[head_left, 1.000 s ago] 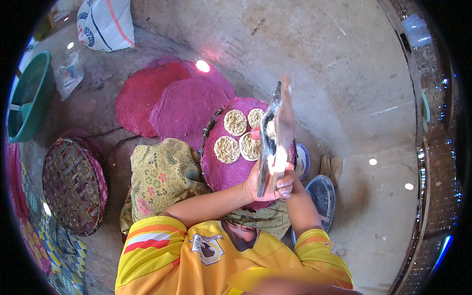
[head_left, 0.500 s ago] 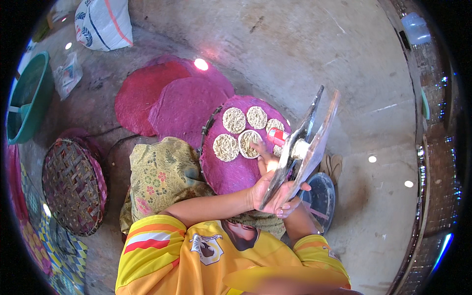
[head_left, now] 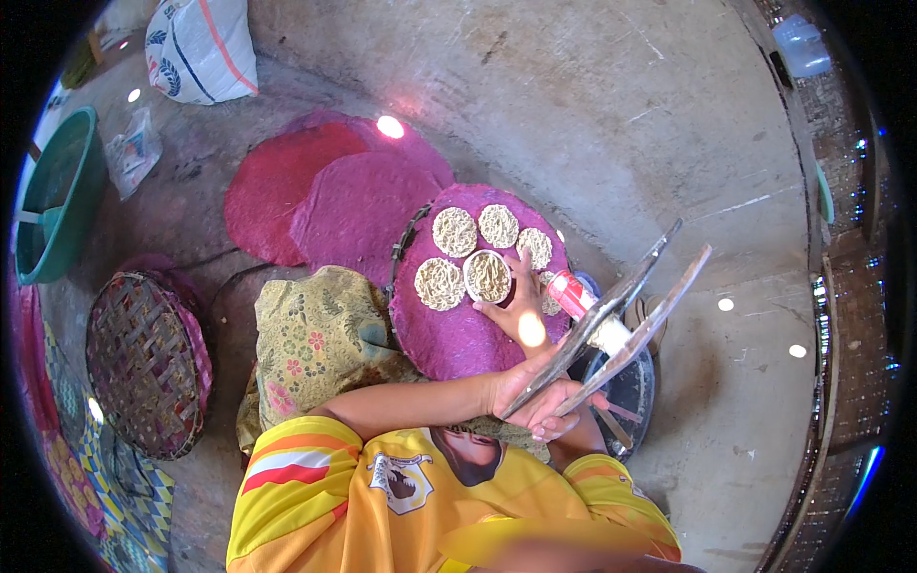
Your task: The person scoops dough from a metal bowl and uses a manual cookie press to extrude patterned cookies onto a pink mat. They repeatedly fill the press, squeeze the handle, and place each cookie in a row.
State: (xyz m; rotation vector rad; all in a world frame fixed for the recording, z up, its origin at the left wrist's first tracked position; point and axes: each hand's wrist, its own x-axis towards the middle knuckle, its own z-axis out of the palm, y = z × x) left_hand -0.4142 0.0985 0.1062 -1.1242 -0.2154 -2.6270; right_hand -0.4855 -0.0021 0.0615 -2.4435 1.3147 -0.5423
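My left hand [head_left: 546, 406] is closed round the two long wooden handles of a hand press [head_left: 626, 329], held tilted over the right of the tray. Its red-and-white cylinder [head_left: 572, 295] points up and left. My right hand [head_left: 519, 307] reaches past the press and grips a white ring [head_left: 467, 286] from the right, thumb at its lower edge and fingers at its upper right. Coiled noodle strands [head_left: 489, 276] fill the ring. Several round noodle cakes [head_left: 440, 285] lie around it on a purple cloth [head_left: 449, 344] over a round tray; one is partly hidden by the cylinder.
More purple and red round cloths [head_left: 353, 205] lie on the floor behind. A patterned cloth [head_left: 310, 334] sits left of the tray, a dark basin [head_left: 635, 401] right. Farther left are a woven basket tray [head_left: 143, 368], a green tub [head_left: 76, 215] and a white sack [head_left: 201, 53].
My right hand has shifted from fingers over the noodles inside the ring to gripping the ring's right side. The press in my left hand has tilted to the right and down.
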